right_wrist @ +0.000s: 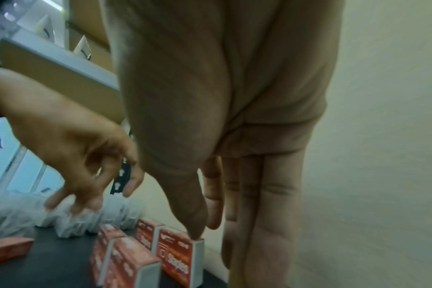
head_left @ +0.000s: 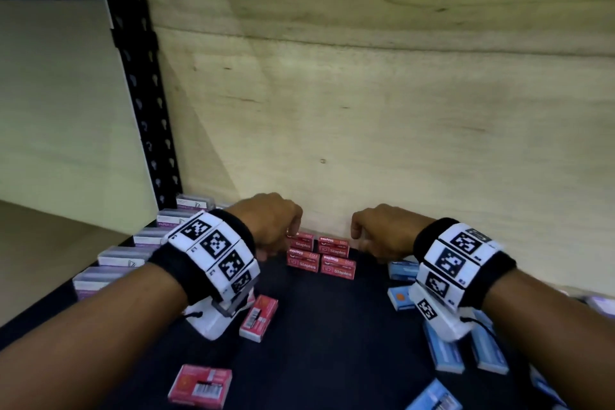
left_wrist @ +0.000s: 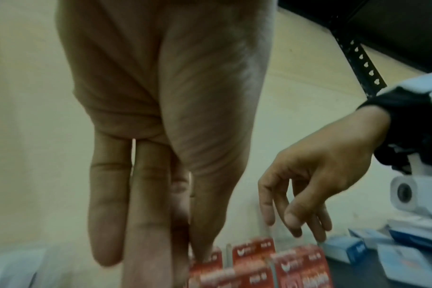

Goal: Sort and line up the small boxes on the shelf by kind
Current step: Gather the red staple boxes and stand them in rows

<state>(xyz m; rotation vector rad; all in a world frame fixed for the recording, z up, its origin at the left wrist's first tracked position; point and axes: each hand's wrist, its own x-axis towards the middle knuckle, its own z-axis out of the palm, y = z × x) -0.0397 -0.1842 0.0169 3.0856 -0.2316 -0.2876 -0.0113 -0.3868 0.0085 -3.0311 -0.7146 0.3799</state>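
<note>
Four red staples boxes stand in a two-by-two block against the plywood back wall. My left hand is at the block's left end, fingers straight and pointing down, the thumb touching the top of the back left box. My right hand is at the right end, fingers extended, the thumb tip resting on the top corner of the back right box. Neither hand holds anything. Two more red boxes lie loose on the dark shelf nearer me.
A row of white-and-purple boxes runs along the shelf's left edge beside the black upright post. Several blue boxes lie scattered at the right, some under my right wrist. Dark shelf surface shows between the groups.
</note>
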